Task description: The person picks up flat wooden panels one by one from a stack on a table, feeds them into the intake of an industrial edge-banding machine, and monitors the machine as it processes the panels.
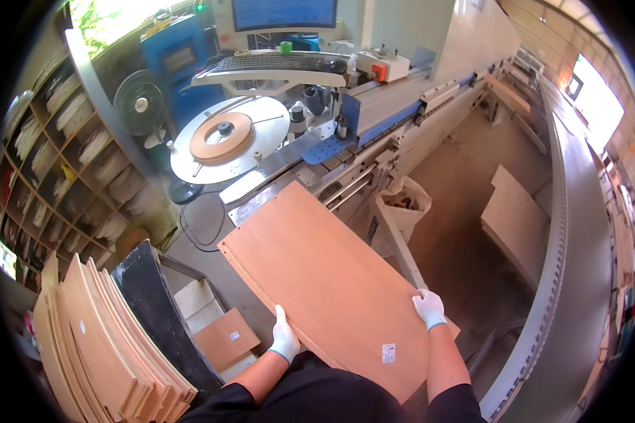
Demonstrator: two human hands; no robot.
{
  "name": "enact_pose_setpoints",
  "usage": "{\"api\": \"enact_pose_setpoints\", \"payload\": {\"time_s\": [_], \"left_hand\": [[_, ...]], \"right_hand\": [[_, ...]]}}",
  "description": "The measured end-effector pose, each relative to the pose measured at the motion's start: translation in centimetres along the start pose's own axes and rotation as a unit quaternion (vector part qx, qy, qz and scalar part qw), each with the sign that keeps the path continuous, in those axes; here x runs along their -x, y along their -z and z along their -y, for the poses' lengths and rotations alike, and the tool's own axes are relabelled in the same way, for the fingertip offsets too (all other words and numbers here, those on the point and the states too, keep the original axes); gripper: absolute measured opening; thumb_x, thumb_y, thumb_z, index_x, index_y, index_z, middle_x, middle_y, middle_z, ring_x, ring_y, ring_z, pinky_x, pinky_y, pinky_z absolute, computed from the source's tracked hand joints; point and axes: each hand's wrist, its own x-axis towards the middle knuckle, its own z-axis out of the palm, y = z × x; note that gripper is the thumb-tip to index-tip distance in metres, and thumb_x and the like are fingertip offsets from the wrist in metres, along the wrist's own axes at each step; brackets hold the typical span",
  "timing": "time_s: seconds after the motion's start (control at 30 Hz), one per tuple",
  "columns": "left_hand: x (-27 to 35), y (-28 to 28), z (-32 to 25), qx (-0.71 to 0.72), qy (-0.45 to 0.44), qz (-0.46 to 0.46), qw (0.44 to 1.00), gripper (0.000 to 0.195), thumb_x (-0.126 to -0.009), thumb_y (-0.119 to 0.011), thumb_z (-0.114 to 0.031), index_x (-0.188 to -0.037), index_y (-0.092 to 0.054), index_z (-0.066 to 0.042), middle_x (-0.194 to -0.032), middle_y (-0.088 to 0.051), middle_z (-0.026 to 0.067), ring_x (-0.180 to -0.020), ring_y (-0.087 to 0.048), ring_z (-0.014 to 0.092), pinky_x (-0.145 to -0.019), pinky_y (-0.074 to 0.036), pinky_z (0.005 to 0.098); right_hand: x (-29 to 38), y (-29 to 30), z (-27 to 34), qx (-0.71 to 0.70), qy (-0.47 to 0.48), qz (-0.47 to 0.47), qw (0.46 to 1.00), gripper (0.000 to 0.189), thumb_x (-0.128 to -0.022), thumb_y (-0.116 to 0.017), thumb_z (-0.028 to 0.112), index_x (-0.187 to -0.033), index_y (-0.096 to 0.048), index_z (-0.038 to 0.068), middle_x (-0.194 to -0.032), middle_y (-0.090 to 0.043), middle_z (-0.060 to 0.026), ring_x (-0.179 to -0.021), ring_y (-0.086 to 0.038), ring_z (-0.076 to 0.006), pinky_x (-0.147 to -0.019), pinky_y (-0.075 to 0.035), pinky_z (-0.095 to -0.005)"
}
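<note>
A long wood-faced panel (328, 275) with a row of holes at its far end and a printed label near its close end lies before me. My left hand (286, 336), in a white glove, grips its left edge, thumb on top. The right edge is held by my gloved right hand (429, 307). The panel's far end reaches the metal infeed of an edge-banding machine (291, 182); whether it rests on it I cannot tell. Left of the infeed, a roll of brown edge banding (201, 143) lies on a round metal turntable (182, 166).
Several panels (106, 338) stand at the lower left beside a black board (145, 296). A smaller labelled panel (227, 338) lies near my left arm. Right of the machine stand a white sack of offcuts (418, 203), more boards (513, 222) and a long curved-looking conveyor rail (553, 254).
</note>
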Motion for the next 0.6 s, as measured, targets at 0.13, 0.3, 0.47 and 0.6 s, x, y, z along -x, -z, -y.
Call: {"api": "enact_pose_setpoints", "payload": {"time_s": [0.13,0.3,0.47,0.6], "left_hand": [[-1.0,-0.5,-1.0,-0.031,-0.041,-0.014,0.999,0.077,-0.104,-0.049,-0.062,-0.151,-0.044,-0.001,-0.153,-0.052,0.0139,-0.136,-0.053,0.033,-0.115,-0.044,0.0478],[-1.4,-0.2,-2.2,-0.061,0.001,0.013,0.998,0.079,-0.102,-0.052,-0.064,-0.154,-0.042,-0.005,-0.153,-0.052,0.0129,-0.139,-0.05,0.033,-0.115,-0.043,0.0506],[-2.0,-0.1,-3.4,-0.08,0.04,0.021,0.996,0.08,-0.1,-0.053,-0.067,-0.155,-0.041,-0.011,-0.153,-0.052,0.0108,-0.139,-0.05,0.034,-0.114,-0.044,0.0543],[-3.0,0.9,-3.5,-0.095,0.077,0.075,0.99,0.081,-0.1,-0.053,-0.067,-0.157,-0.037,-0.013,-0.158,-0.047,0.0094,-0.142,-0.047,0.035,-0.115,-0.041,0.0593]], "right_hand": [[0.9,-1.2,-5.0,0.007,-0.074,-0.017,0.997,0.052,-0.098,-0.05,0.051,-0.111,-0.076,0.009,-0.11,-0.074,-0.0219,-0.109,-0.068,-0.0427,-0.093,-0.054,-0.0494],[4.3,-0.4,-12.6,0.087,-0.172,0.047,0.98,0.055,-0.094,-0.045,0.047,-0.118,-0.077,0.008,-0.124,-0.072,-0.0194,-0.124,-0.064,-0.0339,-0.118,-0.028,-0.0509],[4.5,-3.3,-17.0,-0.344,-0.222,-0.069,0.91,0.047,-0.1,-0.063,0.039,-0.123,-0.071,0.0,-0.116,-0.074,-0.0173,-0.102,-0.071,-0.0268,-0.089,-0.055,-0.0429],[7.9,-8.8,-17.8,-0.634,-0.204,-0.217,0.714,0.049,-0.104,-0.057,0.035,-0.132,-0.061,-0.004,-0.128,-0.064,-0.012,-0.12,-0.058,-0.0228,-0.104,-0.047,-0.0371]]}}
